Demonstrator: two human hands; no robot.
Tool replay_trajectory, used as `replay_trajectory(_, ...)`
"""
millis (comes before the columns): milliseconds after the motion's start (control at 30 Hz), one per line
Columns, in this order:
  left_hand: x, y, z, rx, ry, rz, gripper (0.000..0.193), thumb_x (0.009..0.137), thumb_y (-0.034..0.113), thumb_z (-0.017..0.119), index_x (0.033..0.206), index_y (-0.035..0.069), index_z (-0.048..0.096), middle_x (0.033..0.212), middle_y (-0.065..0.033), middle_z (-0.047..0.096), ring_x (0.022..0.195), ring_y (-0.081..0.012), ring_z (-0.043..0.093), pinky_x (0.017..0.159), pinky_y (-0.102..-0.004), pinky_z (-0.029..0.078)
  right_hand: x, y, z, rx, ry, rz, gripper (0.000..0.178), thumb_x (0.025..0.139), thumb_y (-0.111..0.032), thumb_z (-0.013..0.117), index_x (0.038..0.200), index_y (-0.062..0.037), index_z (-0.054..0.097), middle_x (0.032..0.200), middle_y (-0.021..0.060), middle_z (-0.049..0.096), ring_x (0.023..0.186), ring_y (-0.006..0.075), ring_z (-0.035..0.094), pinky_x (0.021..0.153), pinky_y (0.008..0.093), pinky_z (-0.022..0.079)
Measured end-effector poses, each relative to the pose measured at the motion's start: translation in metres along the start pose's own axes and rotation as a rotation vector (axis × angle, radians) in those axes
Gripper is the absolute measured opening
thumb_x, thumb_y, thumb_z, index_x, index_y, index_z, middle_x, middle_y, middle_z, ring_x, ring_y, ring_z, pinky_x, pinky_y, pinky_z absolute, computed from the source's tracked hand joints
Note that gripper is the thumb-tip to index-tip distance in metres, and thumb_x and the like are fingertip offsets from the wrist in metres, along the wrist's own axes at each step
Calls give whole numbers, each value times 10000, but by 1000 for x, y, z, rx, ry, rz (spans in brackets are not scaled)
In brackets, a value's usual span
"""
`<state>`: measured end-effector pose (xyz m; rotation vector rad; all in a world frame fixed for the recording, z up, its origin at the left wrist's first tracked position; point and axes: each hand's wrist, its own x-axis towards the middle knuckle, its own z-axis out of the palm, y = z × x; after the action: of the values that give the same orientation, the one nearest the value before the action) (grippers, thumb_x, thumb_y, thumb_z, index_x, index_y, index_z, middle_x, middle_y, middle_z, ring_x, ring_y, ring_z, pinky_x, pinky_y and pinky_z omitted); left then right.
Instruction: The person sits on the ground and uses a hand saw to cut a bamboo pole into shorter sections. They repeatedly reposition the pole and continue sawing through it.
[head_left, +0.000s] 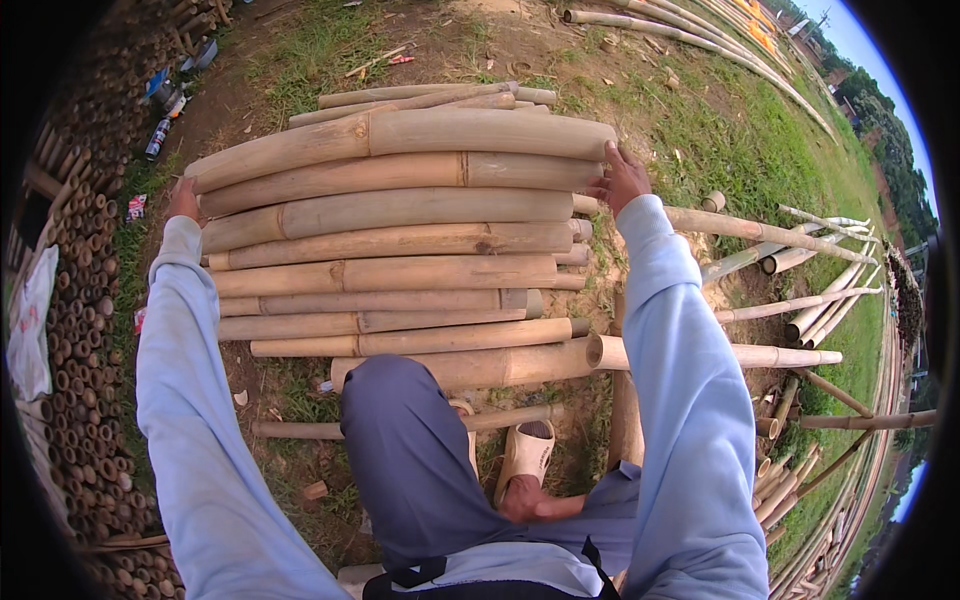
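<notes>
Both my arms reach forward over a row of cut bamboo lengths lying side by side on the ground. My left hand (183,199) grips the left end of a thick tan bamboo pole (400,135) at the far side of the row, its fingers mostly hidden behind the end. At the opposite end, my right hand (622,178) has its fingers curled round the cut edge. Just nearer lies another bamboo pole (400,178), close against the held one. Thinner bamboo lengths (400,322) lie closer to my knees, with a thick bamboo piece (480,367) nearest me.
Stacked bamboo ends (90,400) line the left side, with a white sack (37,320) on them. Long bamboo poles (770,228) rest on a support at right. A loose bamboo stick (510,417) lies by my sandals (526,455). A spray can (157,138) lies at upper left.
</notes>
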<state>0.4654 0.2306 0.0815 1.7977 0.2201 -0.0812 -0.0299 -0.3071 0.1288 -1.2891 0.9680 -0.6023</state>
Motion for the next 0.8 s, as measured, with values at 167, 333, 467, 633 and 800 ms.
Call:
replay_trajectory(167,10,-42,-25,623,-135,599,576,969,397,602,1426,48,592,1355,-188,659,1289,-351,594,1093,-417,436,37,6,24,-333,-92,93,598,1025,-446,602,1508,-117,475,1358,117,556,799,228,689,624,371,611)
replay_trajectory(333,-112,-54,-38,587,-274,543,518,930,261,680,1395,48,600,1352,-202,627,1285,-377,575,1101,-447,436,39,9,40,-290,-25,106,493,1039,-412,584,1450,-141,549,1338,106,608,825,247,713,658,393,632)
replay_trajectory(467,-218,-72,-59,771,-254,871,550,896,169,711,1407,47,547,1398,-208,536,1289,-407,526,1114,-471,420,37,7,56,-297,-53,120,481,1040,-389,601,1457,-154,551,1351,110,598,894,269,718,686,401,633)
replay_trajectory(633,-301,-134,-56,654,-293,698,607,850,102,737,1413,53,515,1363,-218,507,1288,-421,502,1109,-489,408,41,16,46,-218,-103,56,429,1037,-388,616,1403,-163,624,1396,122,573,909,275,718,725,386,630)
replay_trajectory(800,-346,-194,-72,685,-204,561,671,835,102,756,1446,55,483,1418,-214,458,1335,-422,460,1133,-504,380,21,16,14,-212,-103,-93,293,1005,-219,613,1228,-70,732,1198,118,699,834,203,704,728,327,606)
